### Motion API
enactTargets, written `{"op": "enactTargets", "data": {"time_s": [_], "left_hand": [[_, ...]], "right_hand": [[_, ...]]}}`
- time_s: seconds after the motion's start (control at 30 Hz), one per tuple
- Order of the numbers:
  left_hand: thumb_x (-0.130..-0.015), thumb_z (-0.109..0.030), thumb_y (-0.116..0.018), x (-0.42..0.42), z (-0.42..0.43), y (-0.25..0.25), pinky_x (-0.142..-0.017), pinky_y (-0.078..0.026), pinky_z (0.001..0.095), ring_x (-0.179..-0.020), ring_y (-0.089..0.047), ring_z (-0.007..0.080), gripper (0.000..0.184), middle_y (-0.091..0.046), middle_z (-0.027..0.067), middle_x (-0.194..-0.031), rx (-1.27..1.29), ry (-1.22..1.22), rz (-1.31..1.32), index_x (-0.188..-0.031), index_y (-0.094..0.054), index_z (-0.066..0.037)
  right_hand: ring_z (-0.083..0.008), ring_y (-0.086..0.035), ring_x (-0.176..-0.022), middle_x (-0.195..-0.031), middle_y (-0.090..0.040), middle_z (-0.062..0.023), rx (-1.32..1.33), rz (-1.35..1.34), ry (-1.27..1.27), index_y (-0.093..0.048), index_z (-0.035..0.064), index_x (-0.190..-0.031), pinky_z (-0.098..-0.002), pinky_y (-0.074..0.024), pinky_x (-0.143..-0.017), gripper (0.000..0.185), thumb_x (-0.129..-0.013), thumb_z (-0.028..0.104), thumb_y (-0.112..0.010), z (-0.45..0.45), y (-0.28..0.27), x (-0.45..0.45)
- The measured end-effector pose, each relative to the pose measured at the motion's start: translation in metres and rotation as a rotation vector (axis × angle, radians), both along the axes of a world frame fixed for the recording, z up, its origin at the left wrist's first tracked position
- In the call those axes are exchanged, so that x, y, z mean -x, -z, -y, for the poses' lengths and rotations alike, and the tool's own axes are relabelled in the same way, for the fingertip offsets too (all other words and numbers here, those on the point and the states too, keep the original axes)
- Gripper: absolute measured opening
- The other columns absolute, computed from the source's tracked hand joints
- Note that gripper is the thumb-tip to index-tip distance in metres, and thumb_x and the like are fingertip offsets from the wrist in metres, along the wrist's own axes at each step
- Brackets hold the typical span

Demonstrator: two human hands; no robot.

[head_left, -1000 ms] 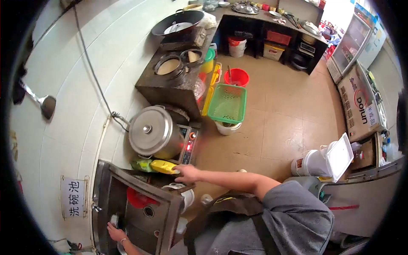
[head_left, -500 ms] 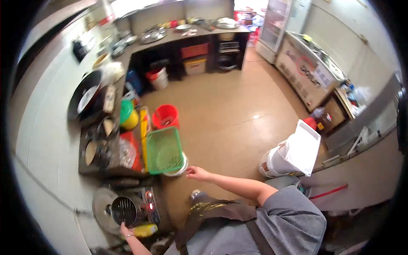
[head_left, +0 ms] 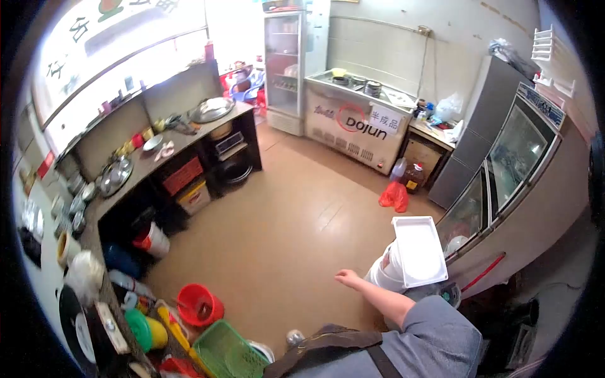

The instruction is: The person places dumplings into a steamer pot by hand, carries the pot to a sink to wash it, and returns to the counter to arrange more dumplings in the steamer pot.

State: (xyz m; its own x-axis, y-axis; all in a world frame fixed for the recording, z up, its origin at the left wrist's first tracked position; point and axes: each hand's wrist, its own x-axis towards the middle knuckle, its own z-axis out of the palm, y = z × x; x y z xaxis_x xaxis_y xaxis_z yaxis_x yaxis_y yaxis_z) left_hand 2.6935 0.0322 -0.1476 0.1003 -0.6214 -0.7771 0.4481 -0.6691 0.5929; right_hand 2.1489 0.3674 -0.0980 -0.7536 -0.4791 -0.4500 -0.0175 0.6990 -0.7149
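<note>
My right hand (head_left: 346, 277) reaches out over the brown floor, fingers loosely extended, with nothing in it. Closest to it is a stack of white buckets (head_left: 386, 269) on the right, with a white rectangular tray (head_left: 420, 251) lying on top. A gap separates the hand from the buckets. My left hand is out of the frame. Low on the left are a green plastic basket (head_left: 230, 353) and a red bucket (head_left: 200, 305), which has something sticking out of it. The stove and the dark pot are outside the view.
A dark counter (head_left: 183, 142) with metal trays and bowls runs along the left wall. A chest freezer (head_left: 353, 126) and a glass-door fridge (head_left: 283, 72) stand at the back. A red plastic bag (head_left: 394, 197) lies before an oil jug (head_left: 414, 178). A glass-door cabinet (head_left: 507, 151) borders the right.
The view has swung right and up. My left hand, which was at the dark pot on the stove, has left the frame. My right hand now appears closer to the white buckets.
</note>
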Motion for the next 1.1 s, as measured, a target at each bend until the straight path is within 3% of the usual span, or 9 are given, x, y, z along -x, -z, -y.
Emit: {"op": "enactTargets", "data": {"time_s": [0.17,0.3,0.4,0.57,0.67,0.87,1.0,1.03,1.1], "left_hand": [[-0.088,-0.023,-0.052,0.229,0.151,-0.044,-0.09,-0.049,0.0442,-0.097,-0.06,0.032,0.035,-0.064,0.0154,-0.107,0.117,0.332,-0.099,-0.115,-0.058,-0.001],[-0.088,-0.023,-0.051,0.39,0.219,-0.06,-0.09,-0.049,0.0443,-0.098,-0.06,0.0319,0.035,-0.064,0.0155,-0.107,0.158,0.485,-0.175,-0.114,-0.059,0.0],[-0.088,-0.022,-0.051,0.48,0.246,-0.072,-0.089,-0.049,0.0443,-0.098,-0.06,0.0318,0.034,-0.064,0.0155,-0.107,0.147,0.497,-0.168,-0.113,-0.059,0.0],[-0.087,-0.021,-0.051,0.567,0.284,-0.079,-0.089,-0.05,0.0444,-0.099,-0.06,0.0317,0.033,-0.064,0.0157,-0.107,0.107,0.349,-0.119,-0.112,-0.06,0.0],[-0.087,-0.021,-0.051,0.599,0.308,-0.083,-0.089,-0.05,0.0445,-0.099,-0.06,0.0316,0.033,-0.064,0.0157,-0.107,0.119,0.225,-0.093,-0.111,-0.06,0.0],[-0.087,-0.02,-0.051,0.735,0.375,-0.062,-0.089,-0.05,0.0445,-0.1,-0.06,0.0315,0.032,-0.064,0.0159,-0.108,0.163,0.112,-0.185,-0.11,-0.061,0.0],[-0.085,-0.019,-0.052,0.963,0.444,-0.045,-0.093,-0.047,0.0471,-0.106,-0.058,0.0322,0.037,-0.061,0.0143,-0.118,0.079,0.309,-0.334,-0.115,-0.058,0.002],[-0.087,-0.018,-0.052,1.029,0.457,-0.034,-0.089,-0.047,0.0507,-0.1,-0.057,0.0301,0.025,-0.061,0.0143,-0.11,0.123,0.377,-0.259,-0.104,-0.058,-0.001],[-0.091,-0.011,-0.046,1.176,0.418,-0.108,-0.097,-0.044,0.0478,-0.111,-0.055,0.0312,0.031,-0.059,0.0158,-0.12,0.181,0.624,-0.487,-0.117,-0.054,0.003]], "right_hand": [[-0.014,-0.06,-0.061,-0.073,-0.066,-0.0049,-0.133,0.061,0.368,-0.07,0.005,-0.095,-0.03,-0.0503,-0.061,0.027,-0.083,0.027,-0.061,-0.084,0.06,0.061],[-0.017,-0.063,-0.061,-0.068,-0.067,-0.0063,-0.42,0.188,0.232,-0.072,0.0076,-0.085,-0.0312,-0.0505,-0.06,0.027,-0.078,0.033,-0.064,-0.122,0.088,0.097],[-0.0174,-0.065,-0.068,-0.075,-0.068,-0.0081,-0.493,-0.091,-0.028,-0.071,0.007,-0.087,-0.0315,-0.0515,-0.064,0.031,-0.077,0.035,-0.065,-0.14,0.2,0.17],[-0.0198,-0.066,-0.077,-0.089,-0.07,-0.0097,-0.175,0.156,0.369,-0.07,0.0068,-0.097,-0.0327,-0.053,-0.067,0.035,-0.079,0.036,-0.063,-0.004,0.121,0.336],[-0.021,-0.065,-0.082,-0.097,-0.069,-0.0115,-0.176,0.054,0.272,-0.067,0.0045,-0.107,-0.0351,-0.0527,-0.073,0.042,-0.081,0.037,-0.063,0.102,0.069,0.441],[-0.0153,-0.06,-0.099,-0.113,-0.063,-0.0074,0.336,0.205,0.094,-0.057,0.0059,-0.123,-0.0316,-0.0485,-0.084,0.043,-0.09,0.033,-0.059,0.297,-0.078,0.615],[-0.0154,-0.061,-0.1,-0.118,-0.061,-0.0062,0.503,0.277,0.029,-0.055,0.0075,-0.125,-0.0308,-0.0487,-0.084,0.041,-0.093,0.034,-0.057,0.372,-0.067,0.73],[-0.0155,-0.061,-0.099,-0.118,-0.06,-0.0057,0.477,0.306,0.027,-0.054,0.0081,-0.126,-0.0305,-0.0488,-0.085,0.041,-0.094,0.034,-0.056,0.378,-0.08,0.754],[-0.0155,-0.061,-0.099,-0.119,-0.06,-0.0052,0.428,0.325,0.039,-0.053,0.0087,-0.127,-0.0303,-0.0489,-0.085,0.041,-0.095,0.034,-0.054,0.378,-0.11,0.809]]}}
